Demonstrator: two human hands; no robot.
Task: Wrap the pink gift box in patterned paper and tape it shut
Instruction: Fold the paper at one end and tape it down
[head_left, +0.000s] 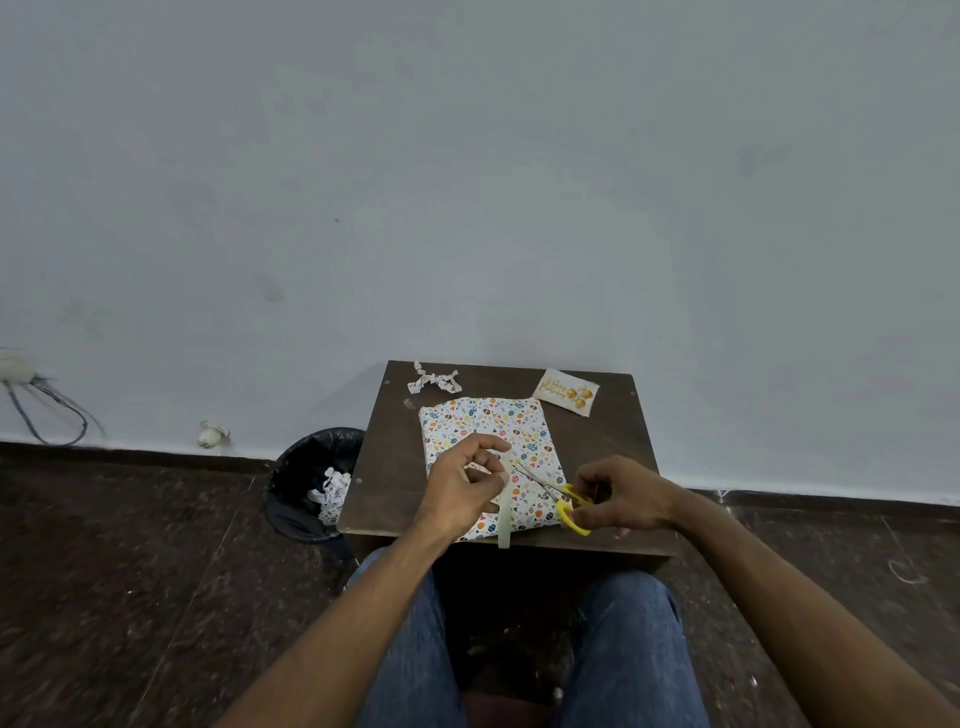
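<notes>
Scissors (558, 493) at pinched tape strip (505, 499)

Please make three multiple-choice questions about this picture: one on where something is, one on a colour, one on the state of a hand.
1. Where does the birthday card lie?
A. at the far right corner of the table
B. in the bin
C. on top of the wrapped box

2. What colour are the handles of the scissors?
A. red
B. yellow
C. black

3. What is the left hand doing?
A. lying flat on the table
B. hanging empty
C. pinching a strip of tape

Answers: 1 A, the card sits beyond the box, to its right. 2 B, yellow loops show at the right hand. 3 C, the fingers close on the strip.
</notes>
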